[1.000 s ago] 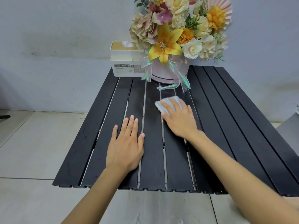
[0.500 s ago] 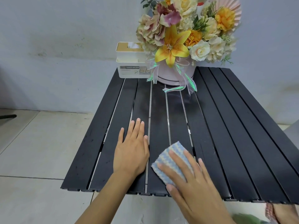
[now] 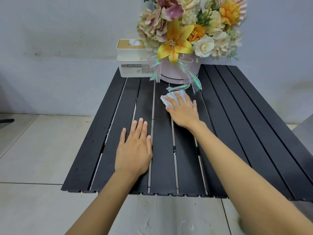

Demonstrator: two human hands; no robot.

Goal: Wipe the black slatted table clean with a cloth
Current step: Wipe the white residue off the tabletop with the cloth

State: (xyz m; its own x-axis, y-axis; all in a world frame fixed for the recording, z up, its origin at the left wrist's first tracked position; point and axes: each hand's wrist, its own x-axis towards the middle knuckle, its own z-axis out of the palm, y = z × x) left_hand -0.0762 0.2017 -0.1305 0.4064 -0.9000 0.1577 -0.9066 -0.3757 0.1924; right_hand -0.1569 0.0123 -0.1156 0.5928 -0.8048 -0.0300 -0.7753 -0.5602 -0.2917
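One folded, seemingly waffled cloth (image 3: 171, 95) under right hand (image 3: 184, 114).

Soft, even, cool light; faint shadows, sharp centre, wide-angle bending and slight blur at the edges.

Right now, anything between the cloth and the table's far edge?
Yes. The pink flower box stands straight ahead of the cloth under the right hand, its ribbon tail lying at the cloth's far edge. The tissue holder sits left of it.
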